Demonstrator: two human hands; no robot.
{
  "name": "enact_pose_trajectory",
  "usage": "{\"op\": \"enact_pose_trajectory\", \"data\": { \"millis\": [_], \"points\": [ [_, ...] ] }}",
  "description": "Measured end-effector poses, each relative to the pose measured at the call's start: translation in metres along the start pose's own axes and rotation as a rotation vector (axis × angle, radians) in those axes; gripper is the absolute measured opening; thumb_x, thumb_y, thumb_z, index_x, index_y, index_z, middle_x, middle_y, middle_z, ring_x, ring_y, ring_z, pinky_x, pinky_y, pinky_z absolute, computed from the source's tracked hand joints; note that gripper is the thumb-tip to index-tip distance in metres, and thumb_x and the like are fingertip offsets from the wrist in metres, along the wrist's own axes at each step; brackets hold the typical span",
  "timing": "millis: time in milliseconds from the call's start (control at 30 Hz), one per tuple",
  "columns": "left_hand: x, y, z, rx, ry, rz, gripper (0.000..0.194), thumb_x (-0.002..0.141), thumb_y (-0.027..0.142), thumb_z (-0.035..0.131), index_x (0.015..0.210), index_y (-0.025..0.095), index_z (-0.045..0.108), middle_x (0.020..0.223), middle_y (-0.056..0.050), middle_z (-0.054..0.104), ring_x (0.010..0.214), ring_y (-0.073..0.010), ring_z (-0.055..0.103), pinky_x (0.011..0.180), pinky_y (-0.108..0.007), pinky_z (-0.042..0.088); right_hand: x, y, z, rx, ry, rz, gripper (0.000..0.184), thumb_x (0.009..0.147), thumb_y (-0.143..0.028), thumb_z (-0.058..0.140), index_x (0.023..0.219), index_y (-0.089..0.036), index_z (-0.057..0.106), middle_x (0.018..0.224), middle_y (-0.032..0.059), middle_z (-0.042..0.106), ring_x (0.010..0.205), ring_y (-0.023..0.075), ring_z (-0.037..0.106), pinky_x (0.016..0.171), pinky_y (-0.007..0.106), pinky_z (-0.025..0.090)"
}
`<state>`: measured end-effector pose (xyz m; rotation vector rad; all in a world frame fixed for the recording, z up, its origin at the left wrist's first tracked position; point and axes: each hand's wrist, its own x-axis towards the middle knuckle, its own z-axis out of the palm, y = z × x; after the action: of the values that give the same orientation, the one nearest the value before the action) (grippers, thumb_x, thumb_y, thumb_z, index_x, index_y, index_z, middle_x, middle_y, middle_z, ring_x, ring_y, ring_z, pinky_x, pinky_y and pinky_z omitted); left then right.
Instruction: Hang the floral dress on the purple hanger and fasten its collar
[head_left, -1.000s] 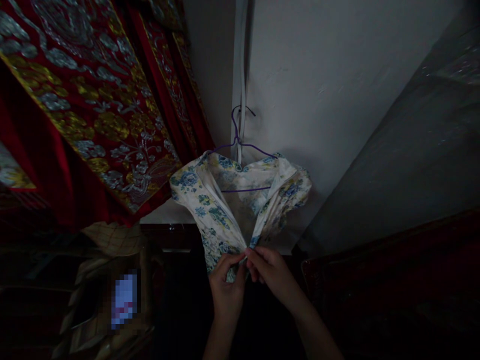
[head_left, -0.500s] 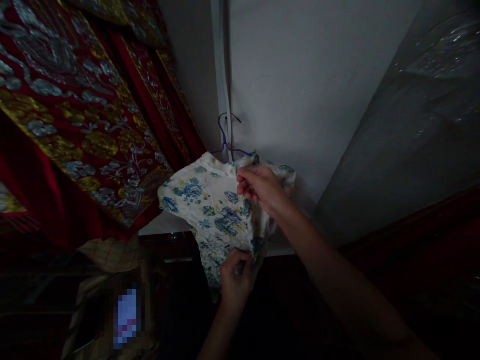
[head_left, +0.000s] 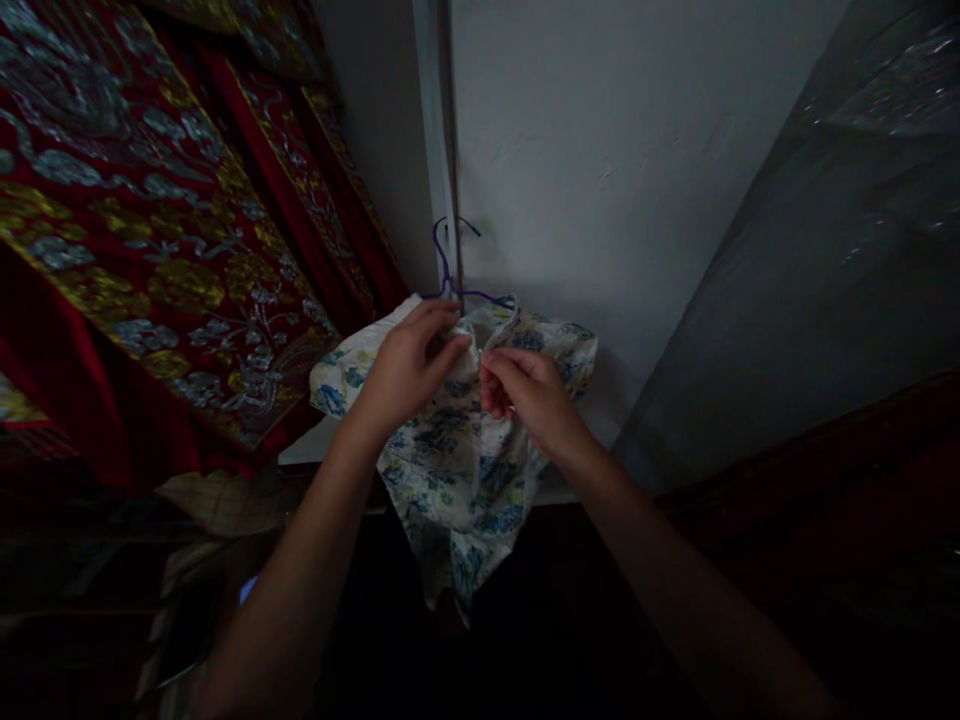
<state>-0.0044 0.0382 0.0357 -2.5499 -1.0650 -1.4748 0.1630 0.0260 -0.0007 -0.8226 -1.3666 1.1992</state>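
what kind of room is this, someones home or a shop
Probably a dim corner of a home used for storing clothes, though a costume shop is possible. A floral garment hangs on a purple wire hanger against the white wall, beside red embroidered fabric.

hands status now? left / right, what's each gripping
Left hand: closed, pinching the floral garment at its collar, just under the purple hanger.
Right hand: closed, pinching the same collar beside it.

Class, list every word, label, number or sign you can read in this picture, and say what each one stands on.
None: no readable text anywhere.
The floral garment, held near its collar by the left hand and right hand, shows only flowers.
The red embroidered cloth shows only ornament, no letters.
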Motion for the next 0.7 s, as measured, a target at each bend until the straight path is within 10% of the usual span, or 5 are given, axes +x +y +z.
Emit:
{"op": "enact_pose_trajectory", "data": {
  "millis": [133, 500, 700],
  "points": [
    [0.006, 0.007, 0.001, 0.060, -0.024, -0.051, 0.010, 0.095, 0.027, 0.060, 0.094, 0.017, 0.064, 0.073, 0.001, 0.063, 0.064, -0.0148, 0.058, 0.062, -0.024, 0.041, 0.003, 0.006, -0.003, -0.032, 0.006, -0.047, 0.030, 0.087, -0.043, 0.058, 0.066, -0.022, 0.055, 0.048, -0.0047, 0.056, 0.039, 0.0081, 0.045, 0.040, 0.021, 0.033],
    [0.005, 0.016, 0.013, 0.322, 0.088, -0.066, 0.008, 0.091, 0.028, 0.065, 0.092, 0.020, 0.065, 0.064, 0.002, 0.056, 0.054, -0.0156, 0.055, 0.059, -0.024, 0.037, 0.010, 0.014, 0.001, -0.020, 0.026, -0.053, 0.026, 0.086, -0.037, 0.054, 0.065, -0.021, 0.056, 0.047, -0.0041, 0.055, 0.039, 0.0095, 0.047, 0.039, 0.020, 0.033],
    [-0.016, 0.014, 0.022, -0.053, 0.258, -0.047, 0.045, 0.094, 0.030, 0.063, 0.136, 0.025, 0.047, 0.135, -0.011, 0.057, 0.093, -0.0180, 0.066, 0.079, -0.030, 0.054, 0.018, -0.005, -0.003, 0.000, 0.000, -0.003, 0.028, 0.085, -0.037, 0.057, 0.062, -0.020, 0.055, 0.046, -0.0037, 0.055, 0.038, 0.0075, 0.046, 0.038, 0.018, 0.033]
  ]
}}
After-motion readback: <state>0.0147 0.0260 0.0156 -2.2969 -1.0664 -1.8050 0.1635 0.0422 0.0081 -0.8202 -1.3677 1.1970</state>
